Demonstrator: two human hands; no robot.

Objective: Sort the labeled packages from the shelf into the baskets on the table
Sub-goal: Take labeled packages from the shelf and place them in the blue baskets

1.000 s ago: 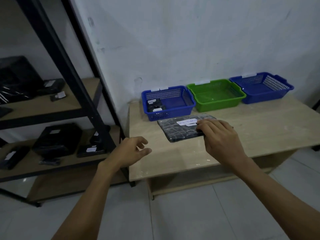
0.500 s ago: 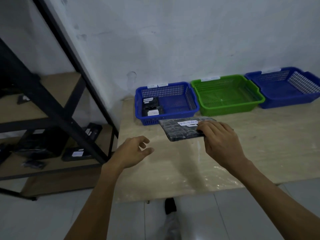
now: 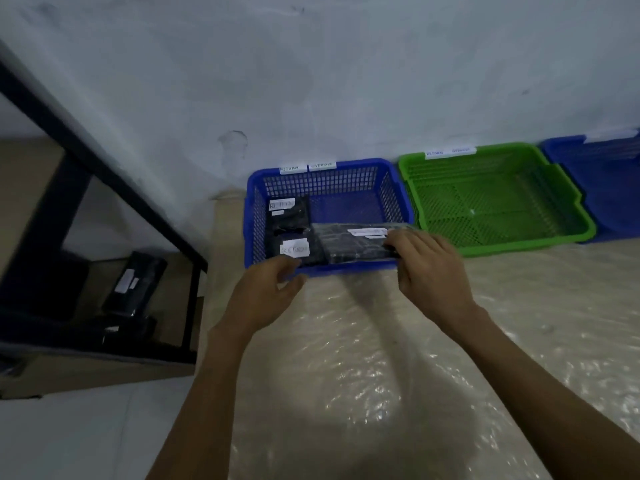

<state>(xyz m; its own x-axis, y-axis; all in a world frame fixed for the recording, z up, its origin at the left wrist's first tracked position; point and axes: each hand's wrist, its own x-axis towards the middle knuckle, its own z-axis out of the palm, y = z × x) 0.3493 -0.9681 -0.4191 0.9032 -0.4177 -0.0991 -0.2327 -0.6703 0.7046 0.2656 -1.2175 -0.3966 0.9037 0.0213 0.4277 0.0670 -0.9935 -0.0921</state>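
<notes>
We hold a flat black package (image 3: 353, 249) in our right hand (image 3: 434, 271). The fingers (image 3: 410, 242) are clamped on its right end, and we cannot see the thumb. We keep it flat and low over the left blue basket (image 3: 325, 165), partly past the front rim, so it looks ready to go down inside. Its white label (image 3: 367, 232) faces up, so we can read it and match it to the paper tags (image 3: 293, 168) on the basket's back rim; one tag says RETURN. Two other black packages (image 3: 294, 249) lie in the left half of that basket with their labels up. The free room is on the right, and that is where ours hangs. Our left hand (image 3: 266, 294) is at the front rim near the left corner, with its fingers loosely bent and apart, holding nothing. We cannot tell if it touches the rim; we think it is there to stop the basket from sliding. The green basket (image 3: 498, 250) sits just beside the blue one, and a second blue basket (image 3: 606, 188) sits past it at the edge of the view. All three stand in a row against a pale wall (image 3: 311, 81). The tabletop (image 3: 381, 375) is light wood under a shiny, wrinkled clear cover. To the left is a dark metal shelf (image 3: 104, 368) with a labeled black package (image 3: 135, 282) on it, and below is a pale tiled floor (image 3: 86, 438).
</notes>
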